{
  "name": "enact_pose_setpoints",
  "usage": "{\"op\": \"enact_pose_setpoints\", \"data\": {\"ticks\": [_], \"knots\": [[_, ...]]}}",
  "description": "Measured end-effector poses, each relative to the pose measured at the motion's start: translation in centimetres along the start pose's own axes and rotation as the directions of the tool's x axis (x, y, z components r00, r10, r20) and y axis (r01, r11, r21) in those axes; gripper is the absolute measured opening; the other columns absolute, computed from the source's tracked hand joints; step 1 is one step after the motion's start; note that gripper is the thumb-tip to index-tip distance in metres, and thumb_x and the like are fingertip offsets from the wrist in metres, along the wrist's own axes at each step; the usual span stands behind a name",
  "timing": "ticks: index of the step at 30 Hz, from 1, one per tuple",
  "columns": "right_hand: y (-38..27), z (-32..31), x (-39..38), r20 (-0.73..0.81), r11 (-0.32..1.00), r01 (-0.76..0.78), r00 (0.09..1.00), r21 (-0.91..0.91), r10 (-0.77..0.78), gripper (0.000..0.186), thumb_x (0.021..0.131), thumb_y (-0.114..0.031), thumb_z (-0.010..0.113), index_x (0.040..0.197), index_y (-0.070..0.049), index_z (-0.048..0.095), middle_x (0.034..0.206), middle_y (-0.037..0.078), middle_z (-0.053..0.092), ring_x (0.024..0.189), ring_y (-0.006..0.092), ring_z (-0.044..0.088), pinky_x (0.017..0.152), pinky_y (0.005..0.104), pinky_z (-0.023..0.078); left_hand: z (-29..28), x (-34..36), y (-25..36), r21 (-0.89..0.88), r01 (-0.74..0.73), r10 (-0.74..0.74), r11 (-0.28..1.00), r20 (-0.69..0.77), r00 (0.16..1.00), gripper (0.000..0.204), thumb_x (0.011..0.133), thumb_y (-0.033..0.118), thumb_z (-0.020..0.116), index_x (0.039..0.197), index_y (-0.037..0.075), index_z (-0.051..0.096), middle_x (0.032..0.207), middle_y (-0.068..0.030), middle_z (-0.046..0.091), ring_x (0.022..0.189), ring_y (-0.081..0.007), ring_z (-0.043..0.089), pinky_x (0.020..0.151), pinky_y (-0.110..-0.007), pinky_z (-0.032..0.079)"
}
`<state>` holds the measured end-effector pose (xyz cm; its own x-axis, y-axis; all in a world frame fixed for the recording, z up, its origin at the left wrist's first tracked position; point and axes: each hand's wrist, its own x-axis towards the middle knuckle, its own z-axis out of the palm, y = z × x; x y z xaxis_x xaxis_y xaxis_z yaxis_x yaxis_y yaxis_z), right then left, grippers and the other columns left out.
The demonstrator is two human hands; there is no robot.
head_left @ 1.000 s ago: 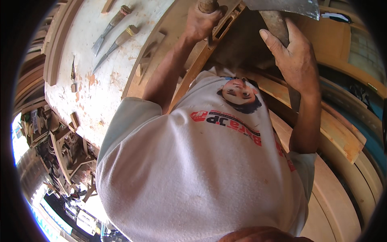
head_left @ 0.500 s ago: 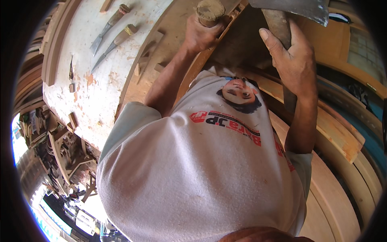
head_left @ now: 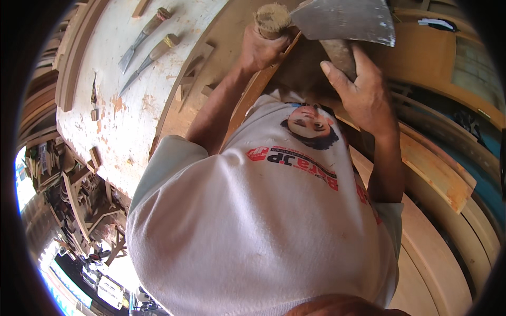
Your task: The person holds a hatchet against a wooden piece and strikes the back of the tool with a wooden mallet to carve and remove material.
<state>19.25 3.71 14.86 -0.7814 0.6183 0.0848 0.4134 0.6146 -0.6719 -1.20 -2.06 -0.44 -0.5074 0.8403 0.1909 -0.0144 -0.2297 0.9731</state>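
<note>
My left hand (head_left: 263, 48) is wrapped round the handle of a chisel (head_left: 272, 19), whose frayed, flattened wooden top faces up. Its blade is hidden below my fist, beside the edge of a board (head_left: 252, 92). Closed round a short wooden handle, my right hand (head_left: 366, 92) grips a hatchet (head_left: 350, 21) with a broad grey metal head. The head is just right of the chisel's top in the picture; whether they touch I cannot tell. Two more chisels, one nearer (head_left: 150, 57) and one farther (head_left: 143, 38), lie on the worn white tabletop to the left.
The white tabletop (head_left: 79, 124) has peeling paint and small wood offcuts. Long wood strips (head_left: 79, 52) line its far left side. Shaped timber pieces (head_left: 437, 168) lie close by my right arm. Scrap wood (head_left: 76, 205) is heaped at the lower left.
My right hand has swung the hatchet left, bringing its head close to the chisel's top. My left hand stays nearly in place on the chisel.
</note>
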Motion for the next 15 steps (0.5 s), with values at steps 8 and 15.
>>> {"op": "enact_pose_setpoints", "data": {"ticks": [8,15], "knots": [[2.7,-0.9,-2.1,-0.03,0.93,-0.249,0.963,0.272,0.267,0.039,0.1,-0.035,0.07,0.112,0.002,0.062,0.077,0.009,0.063,0.063,0.0162,0.058,0.061,0.0337,0.049,-2.1,3.7,5.7,-0.288,-0.105,0.097,0.952,-0.042,0.994,0.041,0.094,0.039,0.076,0.113,0.007,0.056,0.079,-0.002,0.053,0.067,-0.012,0.054,0.06,-0.03,0.049],[4.3,-0.2,-4.2,-0.033,0.86,-0.358,0.918,0.364,0.396,0.04,0.1,-0.037,0.07,0.106,0.001,0.061,0.07,0.002,0.057,0.057,0.0085,0.052,0.052,0.0285,0.044,1.0,4.3,7.4,-0.117,-0.057,0.053,0.992,-0.035,0.998,0.037,0.096,0.034,0.075,0.112,0.005,0.059,0.088,-0.0066,0.062,0.078,-0.0145,0.063,0.063,-0.03,0.055]]}}
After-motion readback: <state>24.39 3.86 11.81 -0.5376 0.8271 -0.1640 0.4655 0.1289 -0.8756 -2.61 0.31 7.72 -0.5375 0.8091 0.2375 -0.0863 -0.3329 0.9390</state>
